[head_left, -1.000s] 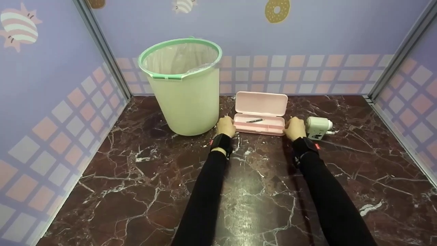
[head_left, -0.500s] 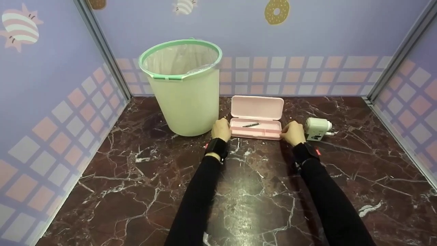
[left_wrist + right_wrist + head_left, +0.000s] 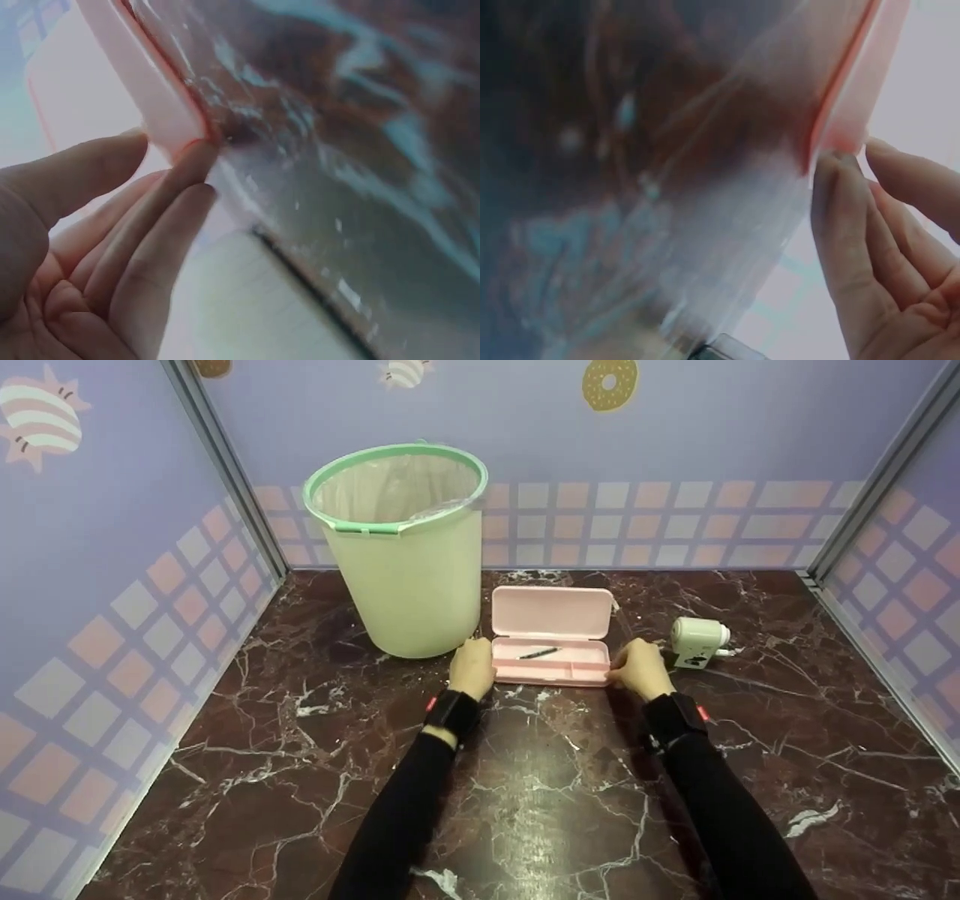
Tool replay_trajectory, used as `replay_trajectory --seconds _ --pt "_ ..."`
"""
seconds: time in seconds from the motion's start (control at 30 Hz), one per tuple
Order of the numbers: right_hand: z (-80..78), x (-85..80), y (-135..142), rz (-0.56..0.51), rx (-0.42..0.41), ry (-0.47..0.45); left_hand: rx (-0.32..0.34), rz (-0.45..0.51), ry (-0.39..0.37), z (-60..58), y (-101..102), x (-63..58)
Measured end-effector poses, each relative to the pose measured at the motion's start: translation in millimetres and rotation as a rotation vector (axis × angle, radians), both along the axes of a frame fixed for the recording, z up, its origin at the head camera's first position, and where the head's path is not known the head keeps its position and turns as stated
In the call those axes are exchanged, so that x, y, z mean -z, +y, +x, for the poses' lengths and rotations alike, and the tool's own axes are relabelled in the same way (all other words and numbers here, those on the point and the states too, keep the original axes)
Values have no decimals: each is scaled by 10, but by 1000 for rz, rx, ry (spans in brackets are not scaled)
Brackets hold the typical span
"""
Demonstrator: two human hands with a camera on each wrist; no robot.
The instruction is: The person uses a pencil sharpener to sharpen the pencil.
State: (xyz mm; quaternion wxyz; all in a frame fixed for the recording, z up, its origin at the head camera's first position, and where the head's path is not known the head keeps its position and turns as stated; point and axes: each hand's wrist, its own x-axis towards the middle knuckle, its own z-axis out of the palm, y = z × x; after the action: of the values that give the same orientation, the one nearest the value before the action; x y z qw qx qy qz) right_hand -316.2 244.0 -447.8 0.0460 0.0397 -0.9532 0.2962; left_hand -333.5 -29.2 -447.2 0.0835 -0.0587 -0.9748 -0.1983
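Observation:
An opened pink pencil case [image 3: 534, 669] lies on the dark marbled table, its lid [image 3: 551, 613] raised toward the back wall. Inside the rear compartment rests one dark pen [image 3: 538, 653], slanted. My left hand [image 3: 472, 669] grips the case's left end; in the left wrist view the thumb and fingers meet at the corner of the pink wall [image 3: 154, 82]. At the opposite end, my right hand [image 3: 642, 669] holds the case between thumb and fingers, as the right wrist view shows at its pink edge [image 3: 859, 97].
A tall pale green bin [image 3: 412, 585] with a clear liner and green rim stands just behind my left hand. Right of my right hand sits a small pale green device [image 3: 696, 642] with a white knob. Patterned panels [image 3: 675, 435] enclose the back and both sides.
Both hands have drawn the pencil case nearer to me and slightly left, away from the back wall. The pen has moved along inside it; bin and green device stay put.

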Motion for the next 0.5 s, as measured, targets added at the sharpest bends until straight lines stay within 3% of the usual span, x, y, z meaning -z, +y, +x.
replay_trajectory --seconds 0.17,0.5 --pt "122 -29 -135 51 -24 -13 25 -120 61 230 -55 -12" --pt "353 -78 -349 157 -33 15 71 -189 97 513 -173 -47"
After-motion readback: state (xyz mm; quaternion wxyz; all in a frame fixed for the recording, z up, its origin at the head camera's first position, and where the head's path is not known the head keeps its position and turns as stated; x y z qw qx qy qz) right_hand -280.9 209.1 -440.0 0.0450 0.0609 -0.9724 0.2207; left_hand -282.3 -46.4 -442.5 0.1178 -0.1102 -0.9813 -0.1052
